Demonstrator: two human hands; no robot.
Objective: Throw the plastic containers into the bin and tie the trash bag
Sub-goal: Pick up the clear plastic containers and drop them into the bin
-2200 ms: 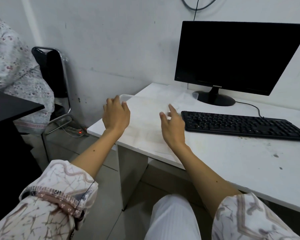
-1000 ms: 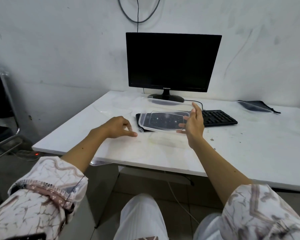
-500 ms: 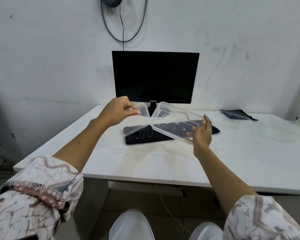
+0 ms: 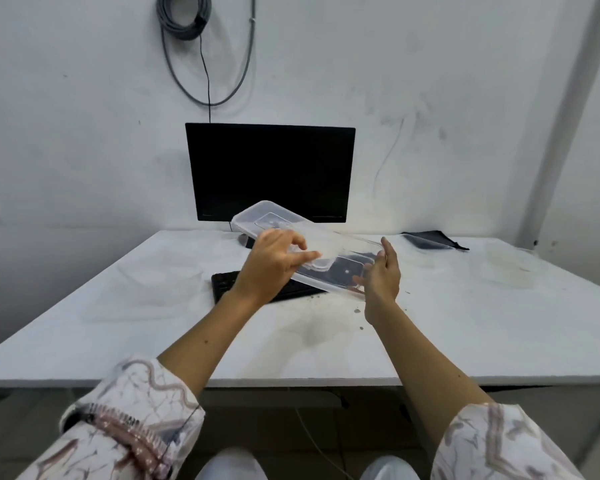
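Clear containers (image 4: 312, 247) held tilted above keyboard (image 4: 257, 289): left hand (image 4: 274, 265) pinched on upper one, right hand (image 4: 381, 275) gripped on lower edge. Best nested and squared before being carried to bin, not in view

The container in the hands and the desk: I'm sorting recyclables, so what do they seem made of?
The container looks like thin clear plastic, glossy: the keyboard shows through it. The desk looks like white laminated board, matte and stained, though its core is hidden.
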